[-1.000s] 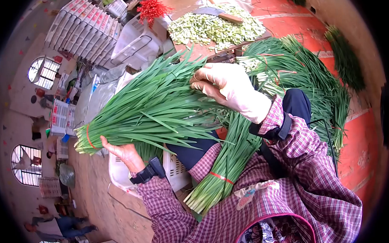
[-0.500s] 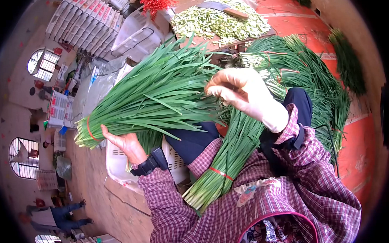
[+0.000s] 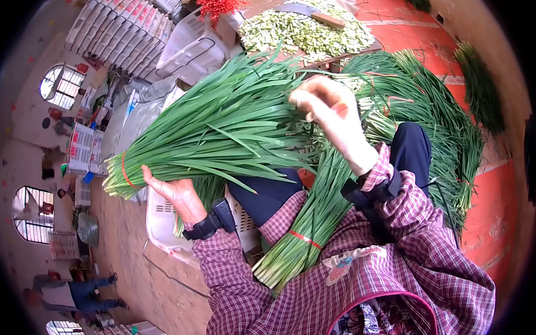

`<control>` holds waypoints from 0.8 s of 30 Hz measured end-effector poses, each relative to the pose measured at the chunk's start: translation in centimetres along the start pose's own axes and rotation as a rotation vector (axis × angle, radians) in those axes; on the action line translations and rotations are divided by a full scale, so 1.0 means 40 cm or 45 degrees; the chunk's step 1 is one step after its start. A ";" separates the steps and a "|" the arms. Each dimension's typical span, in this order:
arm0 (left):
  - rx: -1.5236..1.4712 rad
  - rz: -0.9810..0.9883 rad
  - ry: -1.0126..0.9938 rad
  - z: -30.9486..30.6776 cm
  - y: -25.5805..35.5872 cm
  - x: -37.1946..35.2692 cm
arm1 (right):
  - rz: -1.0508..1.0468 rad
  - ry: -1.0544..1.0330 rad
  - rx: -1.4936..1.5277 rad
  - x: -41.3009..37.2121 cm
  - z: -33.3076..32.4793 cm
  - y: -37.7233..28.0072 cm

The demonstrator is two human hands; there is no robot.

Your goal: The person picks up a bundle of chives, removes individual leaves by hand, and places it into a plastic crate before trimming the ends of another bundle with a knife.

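My part-closed left hand supports the long, green, flat-leaved bundle near its red band, the firmer hold for light, floppy, bruisable leaves; my right hand curls beside the tips, any pinch unclear.

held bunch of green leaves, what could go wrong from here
The held bunch seems steadied only by the left hand near its banded stem end, so the long leafy end might sag or tip.

Its one visible red band sits near the cut ends, so the loose leaves could splay or snag on the right hand's fingers.

The second bunch lies slanted across the lap and could slide off if the legs shift.
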State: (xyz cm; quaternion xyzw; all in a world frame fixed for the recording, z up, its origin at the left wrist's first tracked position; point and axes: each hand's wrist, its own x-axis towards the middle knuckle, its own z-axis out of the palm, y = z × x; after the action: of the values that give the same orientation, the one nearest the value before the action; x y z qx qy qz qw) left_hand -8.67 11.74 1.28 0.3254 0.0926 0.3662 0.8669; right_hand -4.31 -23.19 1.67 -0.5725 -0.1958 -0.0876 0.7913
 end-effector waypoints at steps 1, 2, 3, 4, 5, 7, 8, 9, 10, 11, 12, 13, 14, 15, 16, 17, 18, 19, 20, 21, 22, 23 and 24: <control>0.005 0.008 0.009 0.007 -0.001 -0.005 | -0.029 0.114 0.075 0.006 -0.008 -0.007; 0.010 0.015 0.015 0.014 -0.002 -0.009 | 0.027 0.040 0.003 0.000 -0.014 -0.035; 0.009 0.018 0.015 0.019 -0.004 -0.011 | 0.082 -0.032 -0.069 -0.012 -0.015 -0.060; 0.015 0.018 -0.009 0.028 -0.005 -0.017 | 0.030 -0.119 -0.182 -0.029 -0.002 -0.069; 0.021 0.018 -0.034 0.036 -0.007 -0.023 | -0.023 -0.206 -0.296 -0.045 0.017 -0.075; 0.041 0.032 -0.035 0.055 -0.017 -0.041 | -0.158 -0.319 -0.599 -0.056 0.047 -0.068; 0.059 0.043 -0.044 0.065 -0.022 -0.049 | -0.196 -0.329 -0.736 -0.052 0.062 -0.062; 0.079 0.058 -0.050 0.073 -0.025 -0.056 | -0.236 -0.340 -0.869 -0.049 0.078 -0.052; 0.052 0.026 -0.036 0.080 -0.027 -0.064 | -0.285 -0.306 -0.888 -0.048 0.095 -0.032; 0.053 -0.009 -0.001 0.097 -0.025 -0.080 | -0.309 -0.332 -0.870 -0.045 0.104 -0.011; 0.049 0.001 -0.015 0.096 -0.027 -0.082 | -0.393 -0.275 -0.862 -0.040 0.110 0.012; 0.043 0.021 -0.027 0.090 -0.028 -0.078 | -0.482 -0.222 -0.844 -0.031 0.117 0.026; 0.011 0.033 -0.052 0.086 -0.032 -0.074 | -0.322 -0.214 -0.659 -0.031 0.114 0.034; -0.019 0.039 -0.078 0.080 -0.034 -0.072 | -0.151 -0.211 -0.483 -0.033 0.103 0.042; -0.030 0.034 -0.094 0.080 -0.030 -0.077 | -0.095 -0.154 -0.376 -0.028 0.091 0.032; -0.041 0.020 -0.113 0.081 -0.028 -0.080 | -0.033 -0.093 -0.275 -0.016 0.073 0.014; -0.052 0.024 -0.125 0.074 -0.027 -0.079 | -0.038 0.004 -0.213 0.000 0.048 0.007; -0.033 0.030 -0.143 0.071 -0.024 -0.080 | -0.038 0.106 -0.154 0.016 0.025 0.006; -0.008 0.048 -0.158 0.069 -0.021 -0.085 | -0.097 0.150 -0.102 0.033 0.000 0.014; 0.018 0.061 -0.176 0.067 -0.021 -0.090 | -0.156 0.198 -0.051 0.048 -0.011 0.016; 0.010 0.077 -0.181 0.065 -0.021 -0.093 | -0.172 0.130 -0.189 0.048 0.005 -0.029; 0.053 0.049 -0.211 0.059 -0.024 -0.096 | -0.180 0.032 -0.372 0.049 0.025 -0.071; 0.098 0.017 -0.240 0.052 -0.028 -0.100 | -0.403 -0.071 -0.572 0.061 0.042 -0.080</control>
State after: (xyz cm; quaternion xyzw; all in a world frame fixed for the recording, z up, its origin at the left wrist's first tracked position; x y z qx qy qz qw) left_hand -10.08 7.34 1.86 0.3920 0.0225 0.3360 0.8561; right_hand -3.59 -22.46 5.91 -0.6980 -0.2803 -0.2358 0.6154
